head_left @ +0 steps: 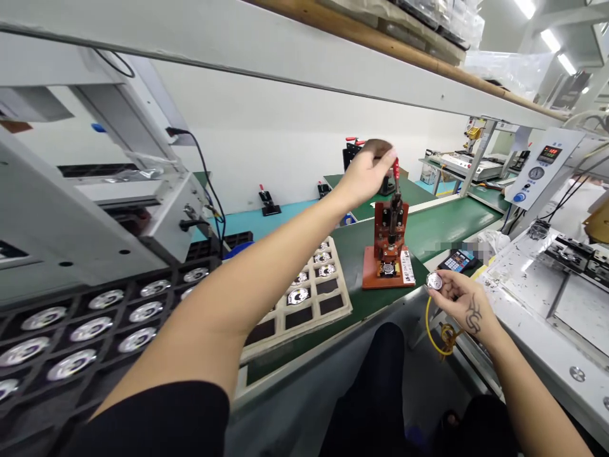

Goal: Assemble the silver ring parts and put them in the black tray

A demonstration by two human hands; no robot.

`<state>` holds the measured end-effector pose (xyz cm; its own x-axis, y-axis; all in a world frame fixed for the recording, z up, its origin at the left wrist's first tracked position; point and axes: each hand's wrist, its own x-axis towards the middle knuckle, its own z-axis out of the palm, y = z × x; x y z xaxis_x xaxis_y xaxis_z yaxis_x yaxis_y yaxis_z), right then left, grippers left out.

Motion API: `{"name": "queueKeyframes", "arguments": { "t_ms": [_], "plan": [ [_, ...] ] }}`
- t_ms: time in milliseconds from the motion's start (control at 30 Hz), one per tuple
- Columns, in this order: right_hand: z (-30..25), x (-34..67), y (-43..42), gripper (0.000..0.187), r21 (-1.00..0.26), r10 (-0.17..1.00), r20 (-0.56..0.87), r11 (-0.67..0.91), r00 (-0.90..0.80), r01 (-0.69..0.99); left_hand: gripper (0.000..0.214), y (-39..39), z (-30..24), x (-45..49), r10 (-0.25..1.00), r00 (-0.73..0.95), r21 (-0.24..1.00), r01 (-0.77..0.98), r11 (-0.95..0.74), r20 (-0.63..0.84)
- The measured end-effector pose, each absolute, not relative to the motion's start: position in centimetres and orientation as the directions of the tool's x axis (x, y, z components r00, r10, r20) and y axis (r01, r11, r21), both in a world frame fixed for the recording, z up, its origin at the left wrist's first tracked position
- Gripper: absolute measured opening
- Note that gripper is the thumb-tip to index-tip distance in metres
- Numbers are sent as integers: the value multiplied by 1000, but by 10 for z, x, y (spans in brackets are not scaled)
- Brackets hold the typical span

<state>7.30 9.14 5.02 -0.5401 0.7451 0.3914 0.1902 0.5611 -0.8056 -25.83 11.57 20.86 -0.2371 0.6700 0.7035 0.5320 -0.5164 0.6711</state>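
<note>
My left hand reaches up to the red-gripped lever handle of a small red toggle press. Its thumb and fingers close at the top of that handle, with the fingers a little blurred. A round silvery part sits in the fixture at the foot of the press. To the right, my right hand pinches a round, shiny silver disc between thumb and fingers. Beneath my left arm lies a pale compartment tray, some pockets holding round shiny parts.
A black tray of round silvery parts fills the lower left. Beside the press lies a keypad device. A white control box and metal worktable stand at right. A shelf beam crosses overhead.
</note>
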Motion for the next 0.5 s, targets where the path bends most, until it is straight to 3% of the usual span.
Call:
{"name": "queueKeyframes", "arguments": {
  "t_ms": [100,267,333,500],
  "plan": [
    [34,66,104,40,-789,716,379,582,-587,200,26,92,165,-292,841,-323,728,675,-117,434],
    [8,38,134,34,-744,677,386,630,-627,222,13,53,71,-273,994,-96,722,691,24,59],
    [0,20,148,31,-731,670,386,642,-634,233,14,56,43,-252,998,-69,716,697,40,11],
    [-14,-1,168,32,-719,679,361,639,-640,272,19,80,13,-227,995,-85,698,716,20,58]
  ]
}}
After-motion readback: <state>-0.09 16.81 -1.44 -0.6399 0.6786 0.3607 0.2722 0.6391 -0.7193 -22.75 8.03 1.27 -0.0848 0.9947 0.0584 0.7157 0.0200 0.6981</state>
